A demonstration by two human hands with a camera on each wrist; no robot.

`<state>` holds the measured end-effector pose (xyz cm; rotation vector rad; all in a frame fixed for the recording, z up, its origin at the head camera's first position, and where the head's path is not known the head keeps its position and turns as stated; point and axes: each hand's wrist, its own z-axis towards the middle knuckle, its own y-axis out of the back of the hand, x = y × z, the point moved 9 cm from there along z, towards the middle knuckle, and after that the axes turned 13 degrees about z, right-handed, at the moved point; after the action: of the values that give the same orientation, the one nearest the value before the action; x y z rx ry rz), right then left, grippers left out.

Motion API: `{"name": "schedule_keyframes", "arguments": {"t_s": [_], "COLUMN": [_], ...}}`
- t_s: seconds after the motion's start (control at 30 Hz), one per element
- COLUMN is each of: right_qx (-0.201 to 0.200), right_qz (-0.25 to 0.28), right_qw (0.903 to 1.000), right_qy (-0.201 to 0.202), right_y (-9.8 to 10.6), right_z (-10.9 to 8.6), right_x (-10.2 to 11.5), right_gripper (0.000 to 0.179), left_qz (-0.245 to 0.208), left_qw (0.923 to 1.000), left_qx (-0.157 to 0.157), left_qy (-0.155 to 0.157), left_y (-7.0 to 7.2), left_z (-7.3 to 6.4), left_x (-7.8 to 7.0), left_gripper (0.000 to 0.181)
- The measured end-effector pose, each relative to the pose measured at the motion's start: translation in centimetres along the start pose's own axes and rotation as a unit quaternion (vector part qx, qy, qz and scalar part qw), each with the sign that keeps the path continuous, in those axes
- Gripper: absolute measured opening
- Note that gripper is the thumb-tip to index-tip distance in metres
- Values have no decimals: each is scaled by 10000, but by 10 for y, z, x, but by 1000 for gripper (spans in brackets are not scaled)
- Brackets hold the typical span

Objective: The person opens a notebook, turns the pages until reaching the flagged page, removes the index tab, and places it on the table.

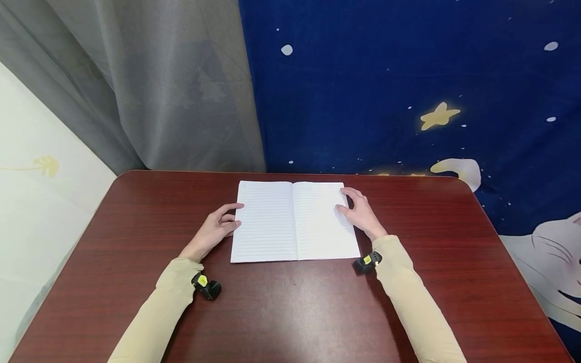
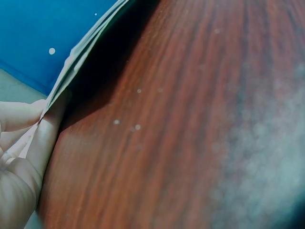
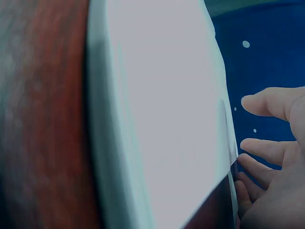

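Observation:
An open lined notebook (image 1: 265, 232), its two blank pages spread flat, lies near the far side of the table. At its left edge, the left hand (image 1: 212, 231) pinches the sheets; the left wrist view shows this edge of the notebook (image 2: 71, 71) raised off the tabletop, between thumb and fingers. By the right edge is the right hand (image 1: 363, 216), thumb over the page and forefinger near the upper corner. The right wrist view shows the right hand (image 3: 276, 186) with thumb and fingers spread apart, some fingertips close to or touching the page edge.
The reddish-brown wooden table (image 1: 290, 312) has rounded far corners. Behind it hang a grey curtain (image 1: 172, 101) and a dark blue cloth (image 1: 363, 91) with stars. Each wrist wears a small black camera (image 1: 208, 288). A white wall (image 1: 41, 212) stands at the left.

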<state>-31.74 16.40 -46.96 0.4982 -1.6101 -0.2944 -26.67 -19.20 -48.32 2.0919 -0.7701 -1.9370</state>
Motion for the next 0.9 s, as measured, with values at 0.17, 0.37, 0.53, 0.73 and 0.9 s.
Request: {"name": "schedule_keyframes", "arguments": {"t_s": [0.17, 0.37, 0.53, 0.73, 0.9], "right_qx": [141, 307, 307, 240, 169], "right_qz": [-184, -649, -764, -958, -971], "right_qw": [9996, 9971, 9963, 9944, 9942], "right_qy": [156, 238, 261, 363, 422], "right_y": [-2, -5, -5, -6, -7], "right_z": [2, 2, 1, -2, -7], "right_x": [1, 4, 6, 9, 13], "right_gripper": [68, 71, 69, 60, 48], "left_qz": [-82, -32, 88, 44, -70], "left_qw": [10000, 10000, 10000, 10000, 10000], "left_qx": [30, 32, 10, 0, 38], "left_qy": [21, 22, 27, 19, 35], "left_y": [0, 1, 1, 1, 0], "left_z": [1, 1, 2, 1, 0], "left_x": [0, -1, -2, -1, 0], "left_gripper": [49, 49, 49, 48, 49]}}
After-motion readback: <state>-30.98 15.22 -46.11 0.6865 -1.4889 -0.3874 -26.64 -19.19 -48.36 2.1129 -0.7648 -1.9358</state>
